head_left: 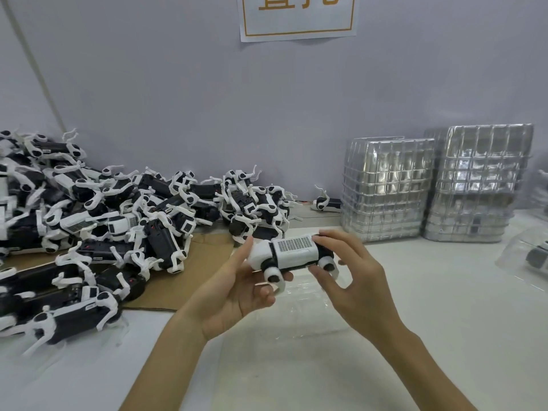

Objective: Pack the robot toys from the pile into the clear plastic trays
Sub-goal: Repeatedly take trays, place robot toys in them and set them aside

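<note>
My left hand (237, 295) and right hand (353, 277) both grip one robot toy (292, 252), just right of the pile (118, 215).

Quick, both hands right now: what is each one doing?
The left hand holds the robot toy at its left end.
The right hand pinches the same toy's right end.

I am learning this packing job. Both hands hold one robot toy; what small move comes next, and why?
Probably lower the robot toy into the clear tray lying just below it: the left hand and right hand grip its ends above that tray.
</note>
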